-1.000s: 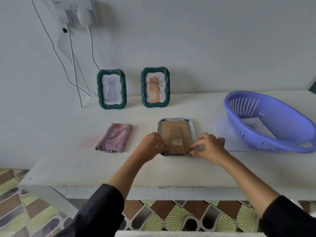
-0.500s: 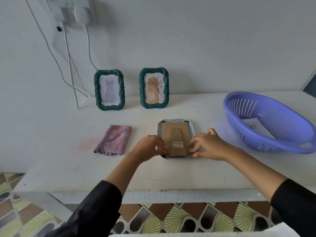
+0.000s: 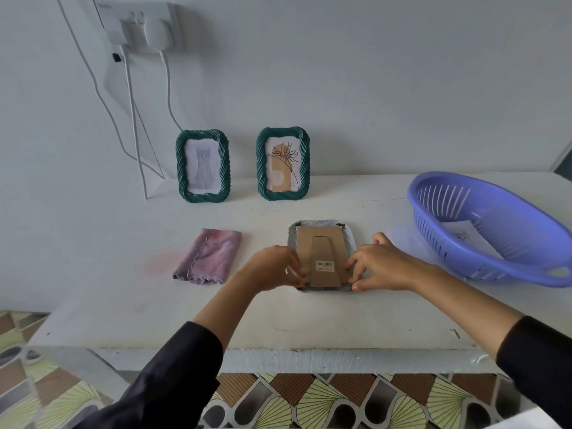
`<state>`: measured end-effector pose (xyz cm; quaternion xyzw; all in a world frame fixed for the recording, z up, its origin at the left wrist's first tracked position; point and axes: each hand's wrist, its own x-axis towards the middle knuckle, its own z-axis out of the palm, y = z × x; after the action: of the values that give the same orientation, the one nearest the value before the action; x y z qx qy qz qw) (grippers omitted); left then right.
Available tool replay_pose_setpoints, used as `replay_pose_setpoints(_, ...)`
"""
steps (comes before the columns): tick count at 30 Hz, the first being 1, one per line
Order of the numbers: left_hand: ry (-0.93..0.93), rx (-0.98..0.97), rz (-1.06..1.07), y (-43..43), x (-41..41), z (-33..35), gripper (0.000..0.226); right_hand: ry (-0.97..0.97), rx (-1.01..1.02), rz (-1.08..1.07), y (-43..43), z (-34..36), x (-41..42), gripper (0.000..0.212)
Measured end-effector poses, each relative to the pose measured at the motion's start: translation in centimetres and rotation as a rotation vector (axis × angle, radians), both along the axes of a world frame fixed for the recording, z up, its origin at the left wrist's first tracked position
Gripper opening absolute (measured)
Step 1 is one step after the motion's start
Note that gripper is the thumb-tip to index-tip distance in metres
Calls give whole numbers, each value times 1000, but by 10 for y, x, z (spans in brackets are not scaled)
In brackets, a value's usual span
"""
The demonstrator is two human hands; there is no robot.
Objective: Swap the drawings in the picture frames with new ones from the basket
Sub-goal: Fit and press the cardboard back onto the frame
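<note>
A picture frame lies face down in the middle of the white shelf, its brown cardboard back and folded stand facing up. My left hand pinches its lower left edge with curled fingers. My right hand holds the lower right edge, fingertips on the cardboard back. Two green twisted frames stand against the wall: one with a cat drawing, one with a flower drawing. A purple basket at the right holds a sheet of paper.
A folded pink-purple cloth lies left of the face-down frame. White cables hang from a wall socket down to the shelf's back left. The shelf's front edge runs below my arms, tiled floor beneath.
Both hands have shifted slightly along the lower edges of the face-down frame, the right one moving closer onto the cardboard back. The frame stays flat in the same spot.
</note>
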<state>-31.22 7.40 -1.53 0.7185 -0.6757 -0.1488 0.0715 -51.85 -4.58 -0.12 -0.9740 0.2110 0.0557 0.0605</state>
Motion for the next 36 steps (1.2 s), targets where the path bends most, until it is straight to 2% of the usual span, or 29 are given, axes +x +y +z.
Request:
replay_pose_setpoints(4,-36,37,-30,0,1,3,36,3,2,22,-5,-2,1,22)
replay_pose_setpoints(13,-42,32,-48,-1,2,5,35,23,1,54,-8,-2,2,21)
replay_pose_setpoints(18,-63,71,-62,-4,3,8,38,79,-81,134,-7,0,6,21)
replay_pose_setpoints(22,-79,87,-68,-7,3,10,38,141,-235,241,-4,3,7,24)
replay_pose_setpoints(25,-104,89,-84,-9,2,11,39,41,-359,338,-4,-2,2,25)
replay_pose_setpoints(28,-127,79,-91,-10,1,11,39,-27,-523,338,-6,-13,0,32)
replay_pose_setpoints(32,-166,52,-104,-11,-1,10,38,-104,-532,346,-5,-22,2,28)
replay_pose_setpoints(36,-205,19,-116,-12,-1,7,38,-169,-443,258,-3,-29,0,26)
